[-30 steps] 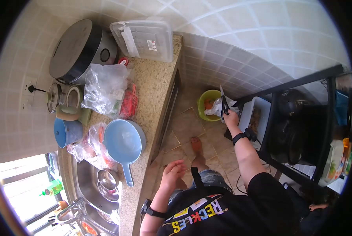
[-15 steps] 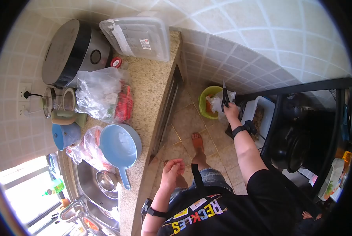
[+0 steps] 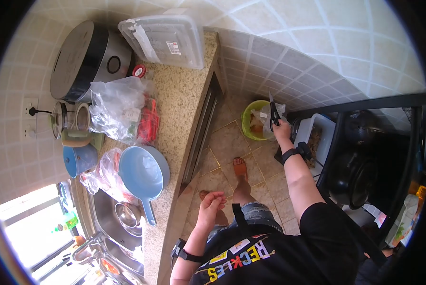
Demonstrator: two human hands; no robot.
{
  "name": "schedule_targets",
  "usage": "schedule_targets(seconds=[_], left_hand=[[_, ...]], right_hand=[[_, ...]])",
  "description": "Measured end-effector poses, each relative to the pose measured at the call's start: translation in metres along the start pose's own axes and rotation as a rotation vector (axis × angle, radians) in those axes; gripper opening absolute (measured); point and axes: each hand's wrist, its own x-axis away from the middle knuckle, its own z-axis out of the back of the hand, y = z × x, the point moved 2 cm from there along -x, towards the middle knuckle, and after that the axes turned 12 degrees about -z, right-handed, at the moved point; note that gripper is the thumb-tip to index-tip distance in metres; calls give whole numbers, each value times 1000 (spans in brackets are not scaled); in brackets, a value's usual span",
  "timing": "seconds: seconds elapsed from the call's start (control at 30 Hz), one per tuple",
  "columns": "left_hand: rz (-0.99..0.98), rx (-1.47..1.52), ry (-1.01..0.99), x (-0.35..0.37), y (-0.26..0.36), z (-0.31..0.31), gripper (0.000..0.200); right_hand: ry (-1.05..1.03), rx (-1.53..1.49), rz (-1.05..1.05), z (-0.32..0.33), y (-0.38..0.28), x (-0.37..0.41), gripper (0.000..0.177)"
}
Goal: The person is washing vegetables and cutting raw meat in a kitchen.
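Observation:
My right hand (image 3: 282, 130) is closed round the black handles of a pair of scissors (image 3: 274, 112). Their metal blades point away from me, toward the tiled wall. Beneath and left of them, a yellow-green bin (image 3: 246, 124) with a clear plastic liner stands on the floor. A white tub (image 3: 323, 140) with brownish contents is just right of this hand. My left hand (image 3: 210, 209) hovers before my body, near the counter edge. Its fingers are loosely bent and a little apart, with nothing visible in them.
On the stone counter (image 3: 176, 99) at left are a blue long-handled basin (image 3: 152, 183), plastic bags (image 3: 118, 107), a rice cooker (image 3: 112, 53) and a clear lidded box (image 3: 172, 45). A steel sink (image 3: 103, 213) lies nearer me. A black rack with dark pots (image 3: 351, 178) stands at right.
The scissors have tilted slightly, and my right hand has barely shifted above the bin's side. My left hand's fingers have loosened a little. The whole view has moved slightly.

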Motion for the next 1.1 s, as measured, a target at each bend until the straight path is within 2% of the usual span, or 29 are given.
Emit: schedule_targets(seconds=[0.07,0.27,0.3,0.37,0.43,0.47,0.63,0.7,0.8,0.87,0.93,1.0,1.1], left_hand=[[3,-8,-2,1,-3,1,23],[-21,-26,3,4,-9,4,24],[-29,-43,8,5,-7,5,24],[-52,-48,20,10,1,9,24],[-76,-47,26,17,10,14,24],[-95,-42,25,22,14,16,24],[-190,-37,38,55,37,38,23],[-251,-70,-21,77,50,49,24],[-336,-56,0,112,67,73,24],[-363,1,54,132,66,97,25],[-489,17,120,154,72,125,25],[-542,61,179,178,70,156,24],[-610,77,305,208,52,215,24]], right_hand=[[58,-28,92,-10,10,-9,26],[5,-49,96,7,-10,20,24],[-6,-55,117,-7,6,12,24],[-116,-415,142,-34,29,10,17],[-351,-614,-135,5,-8,63,10],[-412,-656,-144,24,-28,89,9],[-493,-843,54,53,-76,168,7],[-548,-825,160,67,-101,202,8],[-637,-792,285,84,-140,253,9],[-700,-827,412,93,-161,292,8],[-810,-774,460,99,-175,328,8],[-792,-783,687,97,-182,369,10],[-923,-724,731,90,-182,434,11]])
